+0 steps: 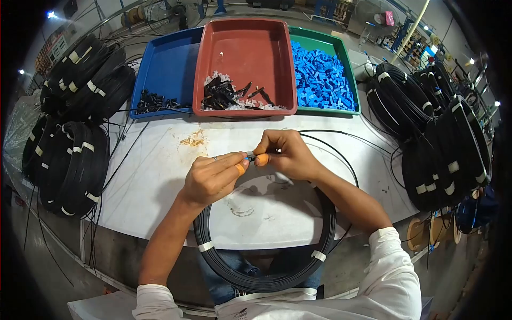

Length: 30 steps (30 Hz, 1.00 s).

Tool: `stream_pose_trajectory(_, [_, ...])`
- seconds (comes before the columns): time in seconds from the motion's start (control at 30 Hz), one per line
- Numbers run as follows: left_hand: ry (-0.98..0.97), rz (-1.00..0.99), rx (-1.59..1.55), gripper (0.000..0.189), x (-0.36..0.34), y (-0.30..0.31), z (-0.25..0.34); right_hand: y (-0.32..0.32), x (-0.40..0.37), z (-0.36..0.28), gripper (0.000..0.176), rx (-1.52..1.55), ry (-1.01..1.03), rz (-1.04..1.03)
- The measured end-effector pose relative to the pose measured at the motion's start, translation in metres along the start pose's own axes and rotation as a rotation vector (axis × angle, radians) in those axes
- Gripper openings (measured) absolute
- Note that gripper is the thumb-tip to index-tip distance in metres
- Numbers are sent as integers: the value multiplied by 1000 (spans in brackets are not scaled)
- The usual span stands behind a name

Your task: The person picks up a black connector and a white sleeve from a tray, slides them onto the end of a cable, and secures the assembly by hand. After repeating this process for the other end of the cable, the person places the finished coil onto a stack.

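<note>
My left hand (pixel 214 177) and my right hand (pixel 290 156) meet over the white table, fingertips pinched around a small blue-and-black connector (pixel 249 157). Its finer details are covered by my fingers. Orange finger covers wrap a digit on each hand. Below them a coil of black cable (pixel 201 229), bound with white tape, hangs over the table's front edge toward my lap. A loose length of black cable (pixel 341 156) curves out behind my right hand and round to the right.
Behind my hands stand a blue tray (pixel 168 53) with small black parts, a red tray (pixel 245 29) with black and clear scraps, and a green tray (pixel 322 38) full of blue pieces. Taped cable coils are piled at left (pixel 72 160) and right (pixel 442 154).
</note>
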<state>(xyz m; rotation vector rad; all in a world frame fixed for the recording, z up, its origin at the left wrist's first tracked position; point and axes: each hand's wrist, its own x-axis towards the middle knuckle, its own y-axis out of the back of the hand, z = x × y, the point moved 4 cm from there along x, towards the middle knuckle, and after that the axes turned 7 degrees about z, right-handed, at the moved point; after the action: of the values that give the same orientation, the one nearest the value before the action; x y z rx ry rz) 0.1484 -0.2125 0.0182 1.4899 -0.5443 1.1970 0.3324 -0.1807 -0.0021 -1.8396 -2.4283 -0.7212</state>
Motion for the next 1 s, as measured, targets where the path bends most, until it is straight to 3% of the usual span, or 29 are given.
stream_pose_trajectory(0.1, [116, 42, -34, 10, -1, -3, -7, 2, 1, -12, 17, -126, 345, 136])
stream_pose_trajectory(0.17, [526, 101, -239, 7, -5, -2, -22, 2, -1, -14, 19, -224, 451, 183])
stream_pose_trajectory(0.2, [527, 109, -237, 7, -5, -2, -21, 3, -3, -16, 21, -319, 555, 236])
stream_pose_trajectory(0.27, [835, 95, -526, 7, -12, -9, -26, 3, -2, -20, 26, -332, 679, 278])
stream_pose_trajectory(0.33, [852, 107, -566, 6, -11, -11, -25, 3, -8, -32, 26, -466, 913, 284])
stream_pose_trajectory(0.4, [874, 116, -609, 6, -13, -13, -24, 4, -13, -38, 26, -490, 966, 305])
stream_pose_trajectory(0.47, [435, 130, -322, 8, -7, -5, -10, 6, -12, -36, 25, -401, 679, 213])
stream_pose_trajectory(0.5, [360, 93, -252, 6, -3, -1, -5, 5, -10, -33, 19, -325, 528, 200])
stream_pose_trajectory(0.53, [362, 85, -256, 6, -2, 1, -3, 3, -11, -38, 19, -322, 522, 205])
stream_pose_trajectory(0.6, [99, 102, -60, 9, 4, 6, 8, 1, -6, -33, 14, -115, 68, 87])
stream_pose_trajectory(0.67, [38, 81, -20, 8, 5, 9, 11, -2, -6, -27, 15, -38, -46, 29])
stream_pose_trajectory(0.73, [-28, 69, 28, 8, 5, 9, 10, -3, -6, -36, 16, -111, 34, 48])
stream_pose_trajectory(0.77, [171, 123, -55, 9, 1, 6, 0, -3, -7, -33, 19, -135, 173, 102])
stream_pose_trajectory(0.8, [371, 176, -137, 9, -3, 5, -8, -3, -6, -32, 19, -136, 173, 96])
stream_pose_trajectory(0.83, [544, 181, -191, 9, -3, 3, -9, -3, -6, -38, 21, -263, 367, 153])
stream_pose_trajectory(0.9, [659, 151, -249, 9, -8, -1, -14, -3, -7, -41, 25, -407, 690, 225])
stream_pose_trajectory(0.93, [770, 119, -315, 9, -12, -4, -18, -4, -5, -37, 25, -406, 691, 223])
stream_pose_trajectory(1.0, [834, 95, -362, 9, -14, -7, -20, -8, -10, -41, 18, -549, 951, 260])
